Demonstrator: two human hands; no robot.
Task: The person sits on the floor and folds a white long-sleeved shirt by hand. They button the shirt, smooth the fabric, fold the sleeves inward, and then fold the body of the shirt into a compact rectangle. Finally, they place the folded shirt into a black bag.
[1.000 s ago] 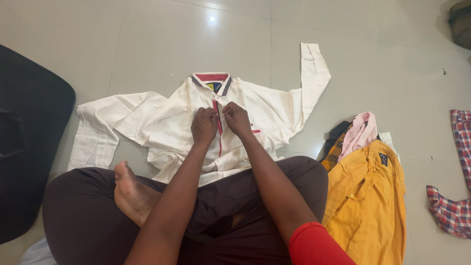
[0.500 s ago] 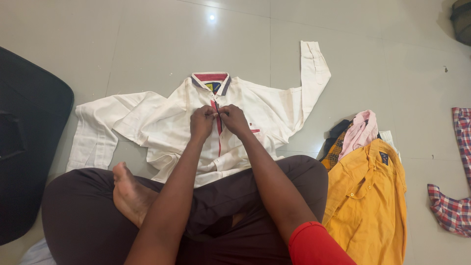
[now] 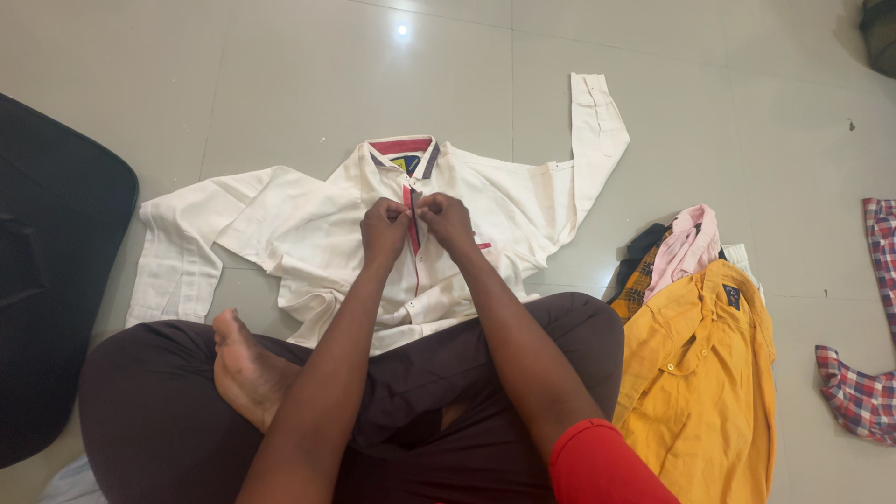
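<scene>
— Nearest us we see crossed legs in dark trousers (image 3: 448, 401) and a bare foot (image 3: 245, 364). Beyond the knees, what are our hands doing?

— Both are on the white shirt (image 3: 308, 233), which lies front-up on the tiled floor (image 3: 280, 84), hem at our lap, sleeves spread to either side. Our left hand (image 3: 385, 230) is curled in a pinch on one edge of the red placket (image 3: 413, 238); our right hand (image 3: 446, 222) pinches the other edge, knuckles almost touching, just below the collar (image 3: 403, 149).

— Can we see a button between the fingers?

— No, the fingertips hide it, so we cannot tell whether it is through the hole.

— What could go wrong here?

— We judge the pinch could slip if we pull the two edges apart too hard, and the thin cloth could bunch under our wrists, skewing the front. Tugging towards us would also drag the shirt off its flat lie.

— And farther out?

— A yellow shirt (image 3: 700, 383) with a pink garment (image 3: 686, 247) above it on our right, a checked cloth (image 3: 854, 397) beyond that, a black bag (image 3: 56, 271) on our left.
</scene>
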